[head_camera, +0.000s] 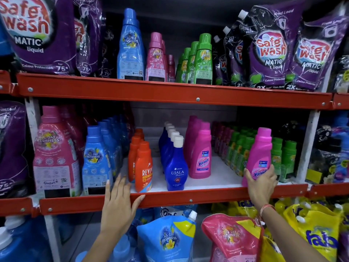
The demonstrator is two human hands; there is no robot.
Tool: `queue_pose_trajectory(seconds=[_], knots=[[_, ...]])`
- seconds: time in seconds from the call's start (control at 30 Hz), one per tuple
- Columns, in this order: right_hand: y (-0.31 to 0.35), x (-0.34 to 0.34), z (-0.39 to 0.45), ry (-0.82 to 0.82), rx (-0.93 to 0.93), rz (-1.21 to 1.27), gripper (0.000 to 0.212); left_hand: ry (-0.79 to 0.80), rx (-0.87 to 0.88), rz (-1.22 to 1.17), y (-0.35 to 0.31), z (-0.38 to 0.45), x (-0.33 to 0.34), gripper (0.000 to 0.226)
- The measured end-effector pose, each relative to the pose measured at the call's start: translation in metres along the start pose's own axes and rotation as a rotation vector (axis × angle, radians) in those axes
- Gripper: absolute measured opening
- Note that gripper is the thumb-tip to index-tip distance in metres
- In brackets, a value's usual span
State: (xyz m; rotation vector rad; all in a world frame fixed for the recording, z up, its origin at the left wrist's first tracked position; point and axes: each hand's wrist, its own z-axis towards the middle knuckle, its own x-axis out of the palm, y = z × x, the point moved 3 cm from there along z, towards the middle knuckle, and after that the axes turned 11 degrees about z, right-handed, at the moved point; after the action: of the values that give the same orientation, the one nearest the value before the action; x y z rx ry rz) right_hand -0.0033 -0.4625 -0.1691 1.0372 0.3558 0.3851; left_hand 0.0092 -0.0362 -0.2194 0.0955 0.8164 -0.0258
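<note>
red metal shelf (207,197) runs just under the grip. on its front edge, slightly tilted, stands the pink vanish bottle (261,154), which the right hand (261,186) grips low down, fingers and thumb curled round its base. green bottles (283,157) sit just behind the grip. a blue ujala bottle (175,167) stands well to its left. the left hand (119,201) lies flat on the shelf's edge further left, fingers straight.
</note>
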Motion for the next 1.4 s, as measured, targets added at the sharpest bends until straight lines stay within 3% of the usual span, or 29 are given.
queue_pose_trajectory(seconds=[0.47,1.1,1.2,1.3,1.4], knots=[[0.048,0.045,-0.062,0.222,-0.137,0.143,0.088,-0.003,0.004,0.013,0.001,-0.001,0.000,0.076],[0.056,0.058,-0.075,0.448,-0.109,0.159,0.086,0.046,0.003,-0.014,0.003,-0.002,0.004,0.074],[0.075,0.052,-0.088,0.369,-0.224,0.176,0.076,0.054,0.003,-0.023,0.004,-0.002,0.004,0.074],[0.112,0.045,-0.109,0.253,-0.417,0.303,0.051,0.075,-0.005,-0.030,0.005,-0.003,0.003,0.074],[0.144,0.055,-0.136,0.442,-0.523,0.436,0.034,0.085,-0.013,-0.054,0.005,-0.001,0.001,0.074]])
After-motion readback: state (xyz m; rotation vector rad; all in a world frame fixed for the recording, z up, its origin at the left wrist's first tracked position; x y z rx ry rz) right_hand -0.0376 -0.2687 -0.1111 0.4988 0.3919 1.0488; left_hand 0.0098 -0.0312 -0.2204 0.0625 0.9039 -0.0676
